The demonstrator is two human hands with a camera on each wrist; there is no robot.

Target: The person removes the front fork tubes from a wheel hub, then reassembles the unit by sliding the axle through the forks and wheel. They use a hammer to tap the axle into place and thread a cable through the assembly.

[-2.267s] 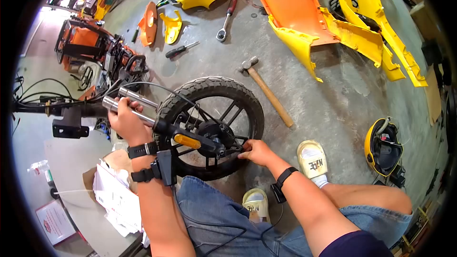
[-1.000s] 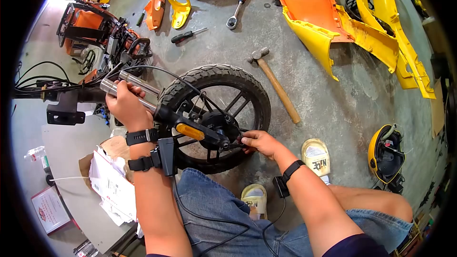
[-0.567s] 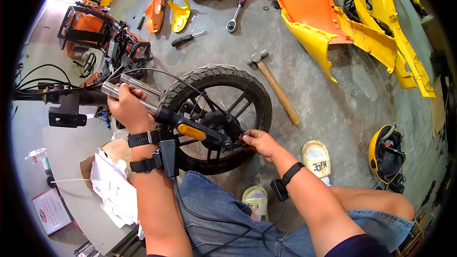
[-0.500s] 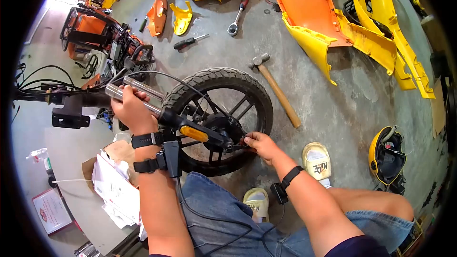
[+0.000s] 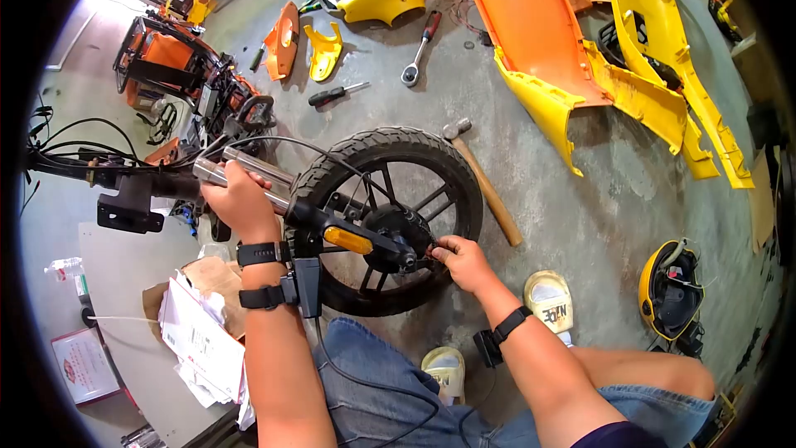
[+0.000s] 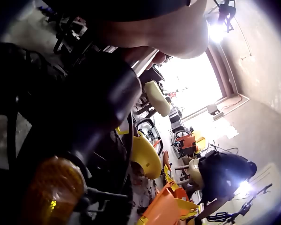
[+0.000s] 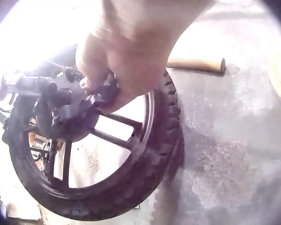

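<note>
Head view: your left forearm runs almost straight up from the lower edge, and your left hand (image 5: 243, 206) wraps its curled fingers round the nearer shiny fork tube (image 5: 209, 172), just above the black lower leg that carries the amber reflector (image 5: 348, 240). Your right forearm slants in from the lower right, with the wrist about level with the forearm, and your right hand (image 5: 463, 264) pinches a small dark part (image 7: 105, 93) at the wheel hub (image 5: 396, 232) between thumb and bent fingers. In the right wrist view those fingers close round that part beside a small spring (image 7: 74, 74), though its exact shape is hidden by your grip. The wheel (image 5: 390, 140) lies tilted in front of your knees, between your two hands, and the hammer (image 5: 491, 192) rests on the floor just beyond its tyre, on the right
</note>
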